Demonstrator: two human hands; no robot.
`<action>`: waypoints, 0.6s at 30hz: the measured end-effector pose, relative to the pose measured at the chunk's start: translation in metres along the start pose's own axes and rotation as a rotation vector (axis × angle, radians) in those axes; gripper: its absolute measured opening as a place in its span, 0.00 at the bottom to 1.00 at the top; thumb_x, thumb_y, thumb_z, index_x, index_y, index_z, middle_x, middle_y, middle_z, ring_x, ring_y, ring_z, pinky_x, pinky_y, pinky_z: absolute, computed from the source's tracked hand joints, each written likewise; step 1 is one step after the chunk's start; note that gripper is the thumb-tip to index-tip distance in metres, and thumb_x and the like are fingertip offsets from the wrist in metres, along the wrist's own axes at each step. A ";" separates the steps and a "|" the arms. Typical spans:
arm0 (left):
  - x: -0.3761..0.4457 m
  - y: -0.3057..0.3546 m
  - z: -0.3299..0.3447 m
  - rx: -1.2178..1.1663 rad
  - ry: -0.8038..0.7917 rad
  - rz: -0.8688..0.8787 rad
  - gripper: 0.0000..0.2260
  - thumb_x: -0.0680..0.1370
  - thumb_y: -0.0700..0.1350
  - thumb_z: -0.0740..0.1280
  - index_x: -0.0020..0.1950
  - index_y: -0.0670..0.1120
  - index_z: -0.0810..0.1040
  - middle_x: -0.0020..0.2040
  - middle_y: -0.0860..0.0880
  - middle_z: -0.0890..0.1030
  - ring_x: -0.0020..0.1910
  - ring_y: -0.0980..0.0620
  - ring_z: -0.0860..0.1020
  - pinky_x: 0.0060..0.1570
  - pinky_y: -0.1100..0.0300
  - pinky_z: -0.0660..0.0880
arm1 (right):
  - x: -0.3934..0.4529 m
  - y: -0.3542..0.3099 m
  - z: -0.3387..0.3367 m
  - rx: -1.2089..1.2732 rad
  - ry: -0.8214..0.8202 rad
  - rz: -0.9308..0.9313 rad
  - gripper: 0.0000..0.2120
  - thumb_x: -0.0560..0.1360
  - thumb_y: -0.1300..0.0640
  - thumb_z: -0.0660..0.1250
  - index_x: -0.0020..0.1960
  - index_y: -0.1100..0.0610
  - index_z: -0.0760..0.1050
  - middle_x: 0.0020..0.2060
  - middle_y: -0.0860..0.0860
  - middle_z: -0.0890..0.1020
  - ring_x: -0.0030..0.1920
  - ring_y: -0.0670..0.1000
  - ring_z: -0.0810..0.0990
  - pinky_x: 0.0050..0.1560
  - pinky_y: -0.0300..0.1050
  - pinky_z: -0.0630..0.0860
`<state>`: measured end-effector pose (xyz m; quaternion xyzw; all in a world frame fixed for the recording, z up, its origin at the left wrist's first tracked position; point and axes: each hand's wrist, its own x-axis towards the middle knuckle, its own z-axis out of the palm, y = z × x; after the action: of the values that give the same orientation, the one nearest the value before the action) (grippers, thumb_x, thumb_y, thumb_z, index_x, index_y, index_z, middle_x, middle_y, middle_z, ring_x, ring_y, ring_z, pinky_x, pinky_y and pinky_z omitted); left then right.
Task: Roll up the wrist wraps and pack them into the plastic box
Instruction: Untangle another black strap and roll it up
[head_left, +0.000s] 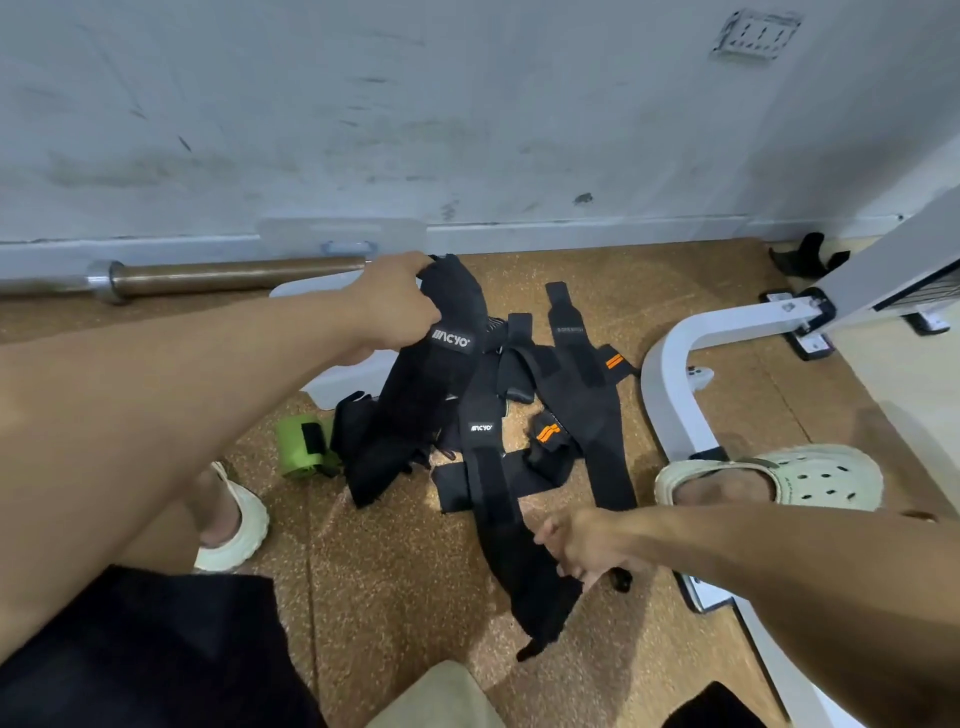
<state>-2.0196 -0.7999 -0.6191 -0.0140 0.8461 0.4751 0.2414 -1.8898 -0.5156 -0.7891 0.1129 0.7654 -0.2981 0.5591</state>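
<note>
A bunched black wrist wrap (441, 332) with a white logo tag is gripped by the left hand (395, 306), the fingers curled over its upper end and the rest of it hanging down onto the floor. Just behind and beneath that hand, the translucent plastic box (343, 291) is seen against the wall. Another long black wrap (498, 509) is held near its lower end by the right hand (582, 545), whose fingers are curled around it, though the picture there is blurred. Between the two hands, a tangled pile of black wraps (561, 395) with orange tabs is spread on the cork-coloured floor (395, 597). A rolled green wrap (304, 444) lies below the left hand, beside the pile. A barbell (218, 278) rests along the wall to the left of that hand.
</note>
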 end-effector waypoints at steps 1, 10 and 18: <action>0.000 0.001 0.001 0.001 -0.004 0.000 0.19 0.80 0.32 0.62 0.68 0.48 0.73 0.56 0.40 0.82 0.48 0.44 0.81 0.52 0.47 0.79 | 0.001 0.000 0.003 0.020 -0.014 0.016 0.13 0.84 0.70 0.55 0.59 0.57 0.72 0.44 0.52 0.78 0.30 0.38 0.83 0.33 0.33 0.79; 0.003 0.003 -0.001 -0.002 -0.016 0.009 0.22 0.80 0.33 0.63 0.73 0.49 0.71 0.57 0.42 0.82 0.51 0.45 0.81 0.57 0.47 0.80 | 0.004 -0.052 -0.019 0.058 0.171 -0.030 0.13 0.81 0.67 0.65 0.61 0.53 0.76 0.56 0.58 0.83 0.44 0.53 0.86 0.54 0.50 0.84; 0.007 0.001 -0.001 -0.038 -0.031 0.030 0.21 0.81 0.32 0.63 0.71 0.49 0.74 0.57 0.44 0.83 0.55 0.46 0.82 0.57 0.53 0.80 | 0.071 -0.089 -0.062 0.265 0.539 -0.128 0.12 0.80 0.67 0.64 0.60 0.57 0.78 0.51 0.56 0.84 0.40 0.52 0.79 0.40 0.44 0.78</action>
<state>-2.0262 -0.7990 -0.6207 0.0016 0.8331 0.4949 0.2470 -2.0083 -0.5621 -0.8131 0.2114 0.8461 -0.3894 0.2964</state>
